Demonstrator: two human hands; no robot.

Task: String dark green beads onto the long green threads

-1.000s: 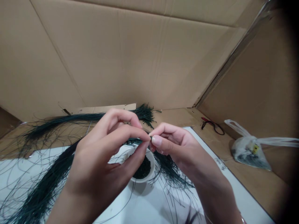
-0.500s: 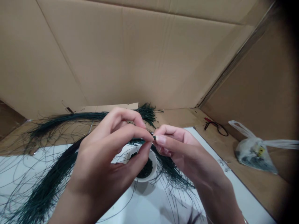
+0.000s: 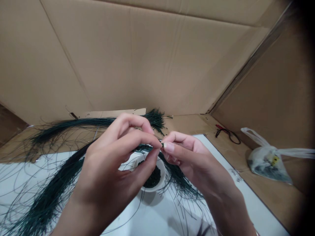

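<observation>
My left hand and my right hand meet above a small white bowl, their fingertips pinching a tiny dark green piece between them. The bowl holds a heap of small dark green bits, partly hidden by my left hand. Two long bundles of thin dark green strands lie nearby: one at the back, and one running under my left hand. Loose strands spread around the bowl.
The bowl and lower bundle lie on a white sheet over a cardboard surface. Cardboard walls rise behind. At the right are a knotted plastic bag and a thin black cord with a red end.
The view has shifted slightly, so the hands and bowl sit a little further right than a second ago. My fingertips stay pinched together on the small piece.
</observation>
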